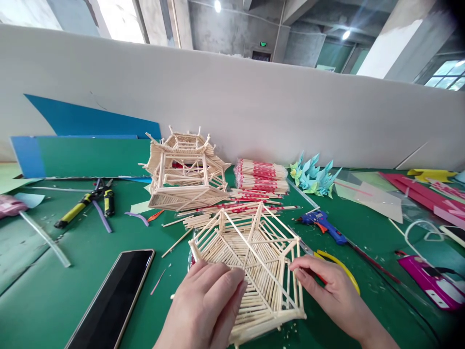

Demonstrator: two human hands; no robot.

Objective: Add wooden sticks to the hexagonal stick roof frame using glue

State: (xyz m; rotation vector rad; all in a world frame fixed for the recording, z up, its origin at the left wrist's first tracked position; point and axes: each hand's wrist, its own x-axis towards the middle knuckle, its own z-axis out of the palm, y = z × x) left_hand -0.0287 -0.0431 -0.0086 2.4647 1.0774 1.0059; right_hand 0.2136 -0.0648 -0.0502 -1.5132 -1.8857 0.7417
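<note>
The stick frame [259, 278] sat at six o'clock, likely light, fragile, best held by its base rim [271, 321]. From my feed I couldn't tell whether left hand [210, 300] or right hand [329, 283] clamped it.

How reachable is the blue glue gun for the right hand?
Probably yes: the blue glue gun lies just beyond the right hand, with just a yellow handle between them.

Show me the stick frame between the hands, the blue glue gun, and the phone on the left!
Stick frame [261, 276]: head view, on the sticks of its floor.
Blue glue gun [330, 230]: head view, on its blue body.
Phone [112, 295]: head view, on its dark screen.
</note>
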